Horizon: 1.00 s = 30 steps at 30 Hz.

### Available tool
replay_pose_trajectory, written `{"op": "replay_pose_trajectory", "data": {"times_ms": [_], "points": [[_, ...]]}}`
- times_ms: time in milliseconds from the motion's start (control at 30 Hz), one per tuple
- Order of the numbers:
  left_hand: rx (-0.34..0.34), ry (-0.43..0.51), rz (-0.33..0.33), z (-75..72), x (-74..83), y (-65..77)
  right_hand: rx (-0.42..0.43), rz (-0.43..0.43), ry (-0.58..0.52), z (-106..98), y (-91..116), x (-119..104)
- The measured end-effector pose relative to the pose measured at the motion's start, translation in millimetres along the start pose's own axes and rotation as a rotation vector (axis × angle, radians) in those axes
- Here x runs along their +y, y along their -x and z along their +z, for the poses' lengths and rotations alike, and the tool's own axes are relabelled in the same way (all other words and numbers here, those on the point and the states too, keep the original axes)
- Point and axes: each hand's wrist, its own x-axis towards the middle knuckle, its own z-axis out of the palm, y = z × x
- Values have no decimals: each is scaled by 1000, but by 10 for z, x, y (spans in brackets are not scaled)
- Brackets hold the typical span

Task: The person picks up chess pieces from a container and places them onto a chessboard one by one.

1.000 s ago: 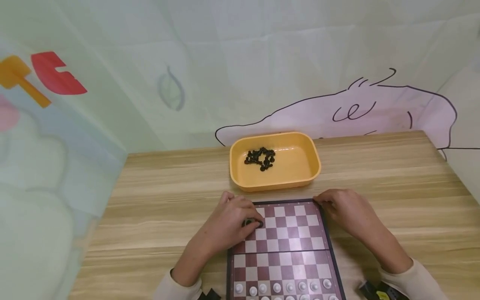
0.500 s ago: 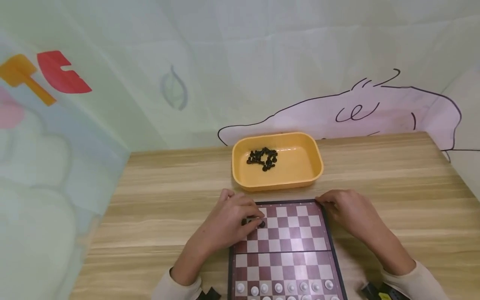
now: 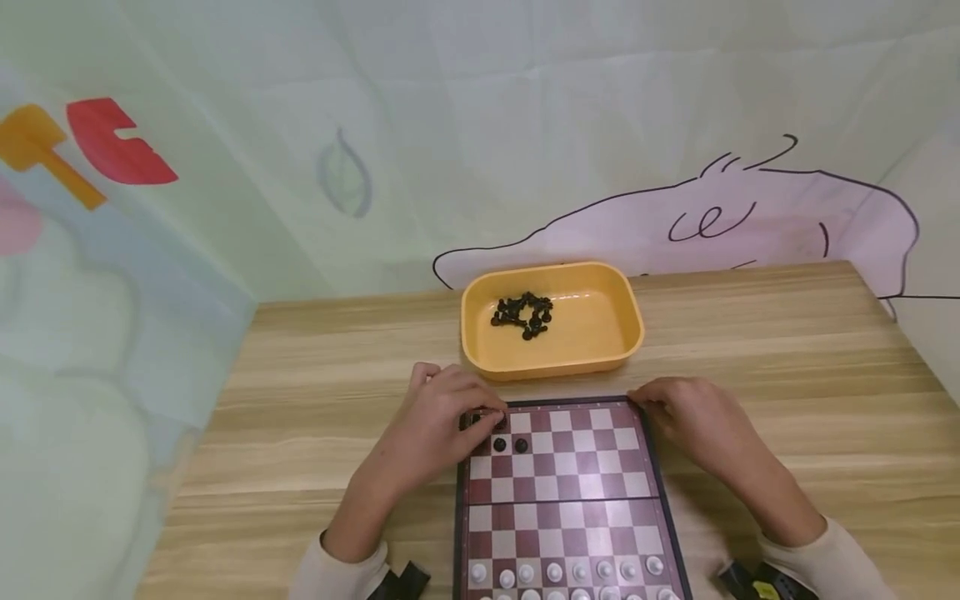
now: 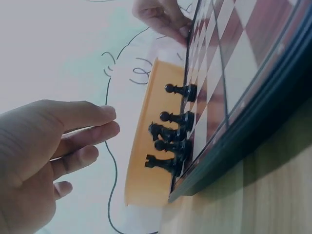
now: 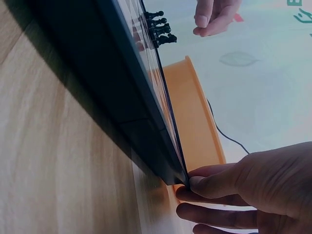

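A chessboard (image 3: 562,490) lies on the table, with white chess pieces (image 3: 554,572) along its near side. At its far left corner stand several black pieces: a rook (image 4: 161,162), a knight (image 4: 165,131) and pawns (image 4: 179,90). My left hand (image 3: 431,421) hovers over that corner, covering part of it in the head view. In the left wrist view its fingers are nearly straight, hold nothing and stay apart from the pieces. My right hand (image 3: 697,421) pinches the board's far right corner between thumb and forefinger.
Just behind the board stands a yellow tray (image 3: 600,364) with a heap of black chess pieces (image 3: 525,312) in its left half. A printed cloth (image 3: 570,125) hangs behind the wooden table (image 3: 315,358).
My left hand has let go of a black pawn on the second row and moved left and back to the corner, uncovering two pawns. The right hand stays at its corner.
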Motion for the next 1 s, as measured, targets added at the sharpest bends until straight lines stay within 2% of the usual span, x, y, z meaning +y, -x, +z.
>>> {"op": "replay_pose_trajectory", "data": {"times_ms": [133, 267, 500, 700, 1000], "points": [[42, 3, -21, -37, -28, -1, -9, 0, -8, 3, -8, 2], [55, 0, -27, -52, -54, -53, -4, 10, -10, -3, 12, 21], [84, -55, -25, -132, -176, -159, 2, 10, -23, -8, 15, 10], [117, -43, 11, -148, -256, -317, 3, 8, -25, -14, 18, 12], [69, -48, -21, -154, -359, -644, 9, 11, -27, 3, 11, 23]]}}
